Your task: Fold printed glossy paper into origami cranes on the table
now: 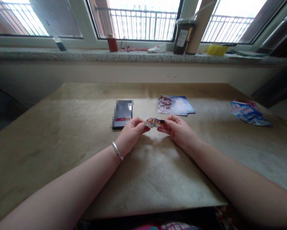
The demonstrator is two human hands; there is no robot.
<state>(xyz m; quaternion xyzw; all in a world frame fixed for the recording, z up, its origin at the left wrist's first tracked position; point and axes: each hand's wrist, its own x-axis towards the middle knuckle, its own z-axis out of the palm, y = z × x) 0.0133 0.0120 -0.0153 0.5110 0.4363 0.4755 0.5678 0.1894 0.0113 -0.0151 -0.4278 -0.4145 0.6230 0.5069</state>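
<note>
A small folded piece of coloured paper (153, 122) is held between both hands just above the brown table (61, 143). My left hand (131, 131) pinches its left end with closed fingers; a silver bracelet (117, 150) sits on that wrist. My right hand (175, 127) pinches the right end, fingers curled. A dark phone (122, 115) lies flat just beyond the left hand. A stack of printed colour sheets (175, 105) lies beyond the right hand.
More printed sheets (249, 112) lie at the table's right edge. On the stone windowsill (85, 57) stand a red cup (112, 42), a dark jar (183, 37), a cardboard tube (200, 27) and a yellow object (216, 49).
</note>
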